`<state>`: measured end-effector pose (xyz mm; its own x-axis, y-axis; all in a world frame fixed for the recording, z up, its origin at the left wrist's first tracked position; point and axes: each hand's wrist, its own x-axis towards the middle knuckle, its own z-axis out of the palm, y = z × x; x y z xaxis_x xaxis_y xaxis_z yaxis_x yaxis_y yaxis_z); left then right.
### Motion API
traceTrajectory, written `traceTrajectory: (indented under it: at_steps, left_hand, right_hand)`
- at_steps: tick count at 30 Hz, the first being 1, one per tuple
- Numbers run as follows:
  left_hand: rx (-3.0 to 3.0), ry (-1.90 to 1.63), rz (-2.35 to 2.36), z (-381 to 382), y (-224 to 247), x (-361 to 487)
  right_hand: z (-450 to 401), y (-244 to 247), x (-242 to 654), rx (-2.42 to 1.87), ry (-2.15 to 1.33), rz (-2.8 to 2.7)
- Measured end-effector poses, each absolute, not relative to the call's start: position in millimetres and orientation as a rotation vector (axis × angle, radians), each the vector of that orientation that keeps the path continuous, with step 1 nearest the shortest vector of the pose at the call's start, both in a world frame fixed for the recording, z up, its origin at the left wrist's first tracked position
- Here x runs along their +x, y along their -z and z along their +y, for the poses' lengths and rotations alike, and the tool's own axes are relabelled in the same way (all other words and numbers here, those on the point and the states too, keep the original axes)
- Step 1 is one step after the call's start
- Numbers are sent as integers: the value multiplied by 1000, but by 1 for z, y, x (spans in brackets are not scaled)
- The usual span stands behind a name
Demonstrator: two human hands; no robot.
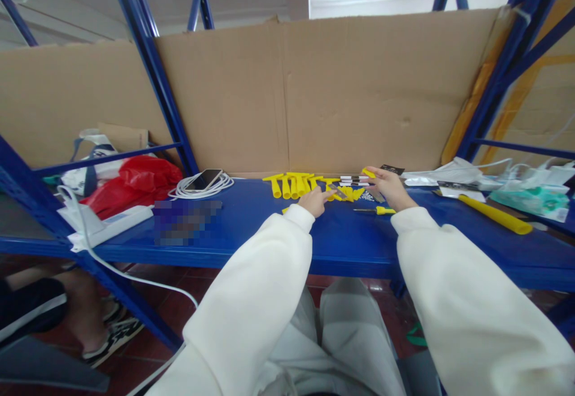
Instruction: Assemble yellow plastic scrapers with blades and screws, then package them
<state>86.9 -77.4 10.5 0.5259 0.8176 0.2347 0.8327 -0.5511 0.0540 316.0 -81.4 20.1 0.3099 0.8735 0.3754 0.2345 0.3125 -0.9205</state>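
Note:
My right hand [390,187] is closed on a small yellow plastic piece [368,172] held between its fingertips. A greyish flat piece [375,195] shows just below those fingers. My left hand [314,201] has its fingers drawn together, the index finger reaching to a small grey piece; what it grips is too small to make out. Several yellow T-shaped plastic handles [294,186] lie in a row beyond my left hand. Between my hands are small yellow wedge pieces [350,193]. Nearer me lies a screwdriver [380,210] with a yellow handle.
On the left of the blue table [251,234] are a phone [204,180] on a coiled white cable, a red plastic bag [135,183] and a white power strip [119,225]. A yellow-handled tool [498,215] lies right. Cardboard [359,90] stands behind. A person's leg [85,306] shows lower left.

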Motion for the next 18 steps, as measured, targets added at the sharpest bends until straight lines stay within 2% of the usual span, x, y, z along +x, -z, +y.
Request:
traceTrajectory:
  at_steps: [5,18]
  left_hand:
    - [-2683,366,-1449,-77,-10,87]
    - [-2678,402,-1451,-73,-7,88]
  right_hand:
    - [-89,-27,308,-1133,-775,-1113]
    - [-64,-28,270,-1226,-833,-1090]
